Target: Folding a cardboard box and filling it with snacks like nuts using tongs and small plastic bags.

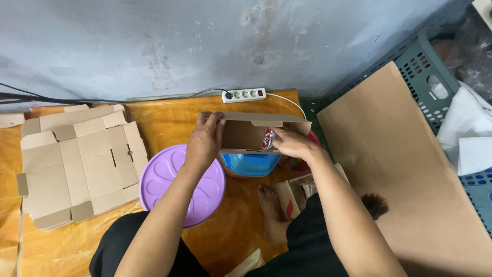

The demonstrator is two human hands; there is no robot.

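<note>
Now | left hand (205, 139) grips box (246, 134) edge | right hand (289, 143) inside

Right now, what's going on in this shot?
A person sitting on the floor holds a small cardboard box open. The left hand grips its left side; the right hand pushes a red and white packet inside. A purple lid and a blue tub sit just below. A stack of flat boxes lies to the left, a power strip by the wall.
</note>
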